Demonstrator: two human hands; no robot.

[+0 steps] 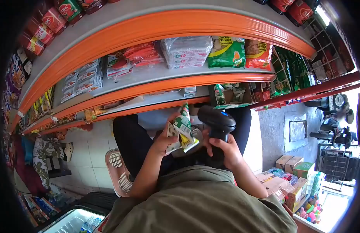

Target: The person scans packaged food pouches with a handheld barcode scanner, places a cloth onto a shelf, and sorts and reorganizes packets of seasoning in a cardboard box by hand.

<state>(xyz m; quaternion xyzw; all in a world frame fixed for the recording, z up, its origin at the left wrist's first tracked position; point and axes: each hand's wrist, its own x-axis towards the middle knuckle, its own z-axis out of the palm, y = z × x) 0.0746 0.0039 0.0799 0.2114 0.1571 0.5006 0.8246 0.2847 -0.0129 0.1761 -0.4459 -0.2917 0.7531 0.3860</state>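
Left hand (164, 140) clamped round green-white packets (183, 123) — long axis roughly 12 to 6 o'clock, yellow-edged one at bottom. Right hand (227, 149) wrapped on grip of black scanner (217, 119). Packets at 10 o'clock from right hand, just beside scanner head, gap visible between; left hand nearer, holding them. Packet print too small to read. Outward: green-yellow bag (226, 58) at 1 o'clock, "Kerupuk" legible; red-labelled bottles (52, 20) at 10, "ABC"; pink basket (117, 174) at 8.
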